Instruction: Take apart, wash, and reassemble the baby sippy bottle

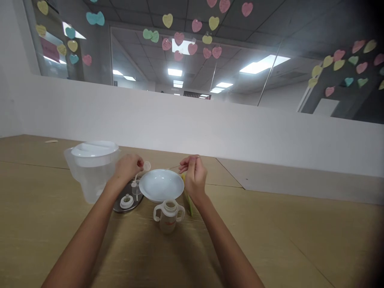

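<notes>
A small round clear piece (147,166) is pinched in my left hand (128,166), above the gap between a metal plate (120,206) and a white bowl (161,185). On the plate lie a white ring with a nipple (127,201) and a clear cup-like piece (136,188). My right hand (195,176) is raised at the bowl's right side, thumb and index finger pressed together on something thin that I cannot make out. In front of the bowl stands a two-handled bottle (168,218) with its top open.
A clear pitcher with a white lid (95,149) stands left of the plate. Beneath my right hand a yellow-green long object (189,203) lies beside the bowl. Behind the wooden table (270,240) rises a white wall (180,124) below a window with heart-shaped notes.
</notes>
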A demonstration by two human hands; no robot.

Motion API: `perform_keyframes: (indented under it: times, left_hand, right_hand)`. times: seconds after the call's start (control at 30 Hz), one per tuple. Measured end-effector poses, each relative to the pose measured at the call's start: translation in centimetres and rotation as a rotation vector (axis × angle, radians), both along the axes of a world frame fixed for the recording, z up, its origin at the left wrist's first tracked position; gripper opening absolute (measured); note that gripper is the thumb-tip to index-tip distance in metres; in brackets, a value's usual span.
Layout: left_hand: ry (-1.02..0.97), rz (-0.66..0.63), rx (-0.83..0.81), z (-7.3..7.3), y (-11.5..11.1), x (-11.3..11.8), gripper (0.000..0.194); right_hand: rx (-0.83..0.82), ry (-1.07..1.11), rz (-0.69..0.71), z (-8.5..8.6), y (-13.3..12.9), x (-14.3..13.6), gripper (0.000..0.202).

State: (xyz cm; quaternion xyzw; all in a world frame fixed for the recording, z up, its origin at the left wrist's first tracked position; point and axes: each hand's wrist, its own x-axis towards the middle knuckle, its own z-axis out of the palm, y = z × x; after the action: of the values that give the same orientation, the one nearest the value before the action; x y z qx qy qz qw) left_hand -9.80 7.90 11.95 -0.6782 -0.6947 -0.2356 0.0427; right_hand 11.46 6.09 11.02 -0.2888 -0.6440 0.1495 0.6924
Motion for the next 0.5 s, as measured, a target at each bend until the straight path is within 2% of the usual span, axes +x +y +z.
perform_keyframes:
  times: [0.1, 0.17, 0.27, 0.37, 0.5]
  left_hand:
    - [-0.097, -0.135, 0.109, 0.1, 0.0, 1.0, 0.017]
    - [-0.167, -0.251, 0.105, -0.1, 0.2, 1.7, 0.018]
    - [-0.237, -0.359, 0.124, -0.4, 0.3, 2.7, 0.020]
    - [-0.259, -0.420, 0.152, -0.5, 0.2, 3.5, 0.022]
    - [-0.242, -0.436, 0.163, -0.5, 0.1, 4.0, 0.022]
  right_hand:
    - [0.156, 0.095, 0.014, 0.9, -2.0, -0.2, 0.033]
    - [0.234, 0.077, 0.029, 0.8, -2.6, -0.5, 0.030]
    - [0.311, -0.024, 0.010, 0.1, -2.5, -0.7, 0.027]
    - [0.311, -0.117, -0.046, -0.5, -1.9, -0.6, 0.027]
    - [0.286, -0.153, -0.086, -0.6, -1.6, -0.4, 0.030]
